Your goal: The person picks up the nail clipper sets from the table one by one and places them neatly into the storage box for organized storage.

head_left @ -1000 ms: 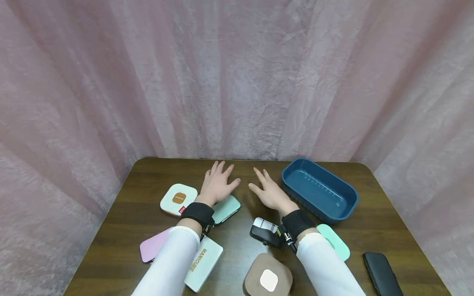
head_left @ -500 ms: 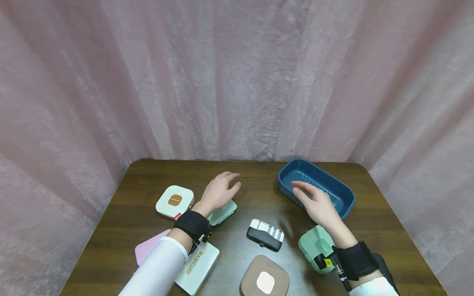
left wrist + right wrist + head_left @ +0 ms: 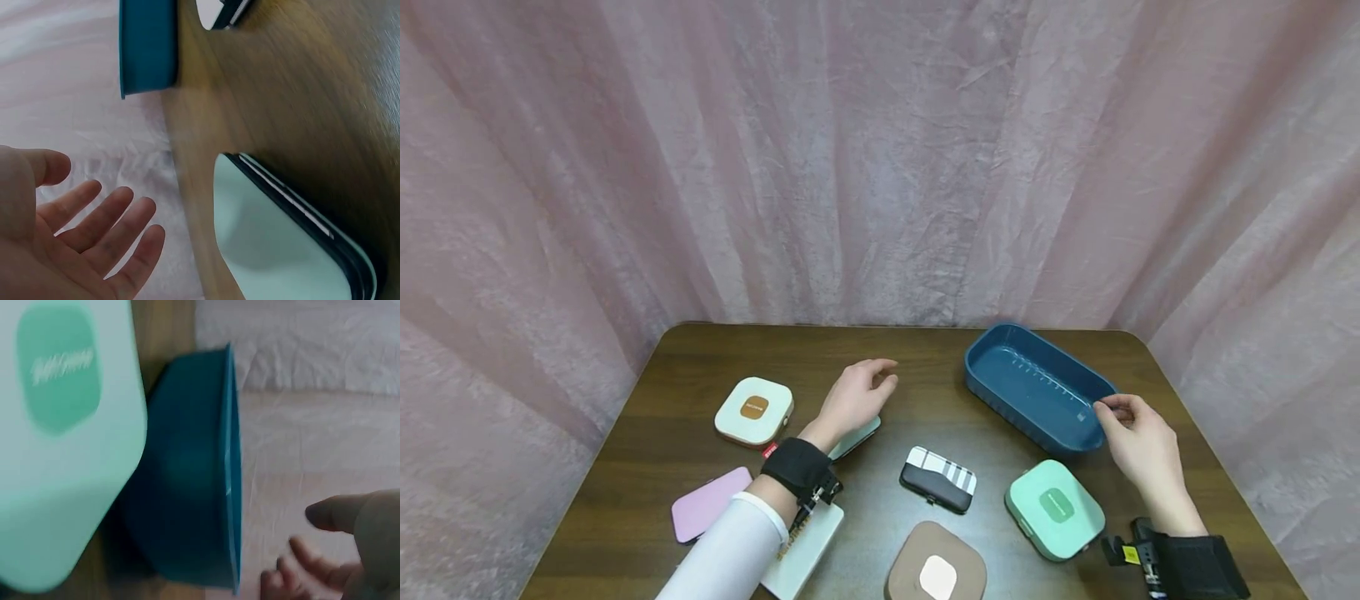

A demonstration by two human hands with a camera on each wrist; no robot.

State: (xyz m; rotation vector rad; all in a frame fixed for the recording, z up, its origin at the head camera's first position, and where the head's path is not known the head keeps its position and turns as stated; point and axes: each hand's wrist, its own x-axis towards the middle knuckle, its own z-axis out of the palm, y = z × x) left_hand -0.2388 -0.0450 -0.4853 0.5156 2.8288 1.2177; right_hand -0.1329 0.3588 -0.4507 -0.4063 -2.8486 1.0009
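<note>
Blue tub point(image 3: 1041, 387) is sitting by the far right corner of a brown wooden table point(image 3: 917, 350), mint box point(image 3: 1055, 510) just nearer. Right hand point(image 3: 1142, 437) is just off the tub's right end, fingers loosely bent, holding nothing. Left hand point(image 3: 856, 398) hangs relaxed and empty-handed above a pale green case point(image 3: 275, 244). Table's got rounded far corners and a dull shine, with pinkish velvety curtain point(image 3: 880, 167) behind.

A pink curtain point(image 3: 887, 167) hung beyond the counter point(image 3: 925, 387), where a purple case point(image 3: 709, 503) lay left and a taupe case point(image 3: 936, 546) near.
</note>
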